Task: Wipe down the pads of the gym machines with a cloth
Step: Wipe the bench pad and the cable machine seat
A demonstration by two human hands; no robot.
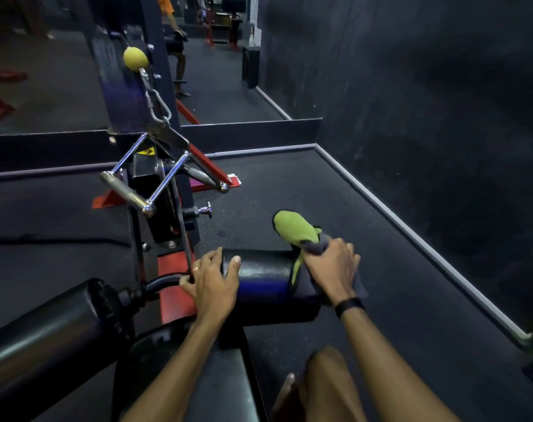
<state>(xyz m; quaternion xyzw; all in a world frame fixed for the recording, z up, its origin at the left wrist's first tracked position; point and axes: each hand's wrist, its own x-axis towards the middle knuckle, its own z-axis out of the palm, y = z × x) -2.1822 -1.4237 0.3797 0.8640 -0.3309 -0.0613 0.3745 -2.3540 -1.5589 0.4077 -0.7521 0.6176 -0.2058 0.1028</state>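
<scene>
A black roller pad [265, 278] lies across the middle of the view, on the right side of the machine. My right hand [332, 266] grips a green and grey cloth [295, 229] and holds it against the pad's right end; a green flap sticks up past the fingers. My left hand [213, 278] rests on the pad's left end, thumb over the top and fingers curled round the metal bar beside it. A second black roller pad [49, 333] sits at the lower left. The black seat pad [216, 382] is under my forearms.
A chrome V-shaped cable handle [149, 181] hangs from a carabiner and a yellow ball stopper [135, 58] on the machine's upright. Red frame parts [175, 287] run below. A dark wall [426, 117] closes the right side, a mirror [46, 71] stands ahead. My knee [326, 379] shows at the bottom.
</scene>
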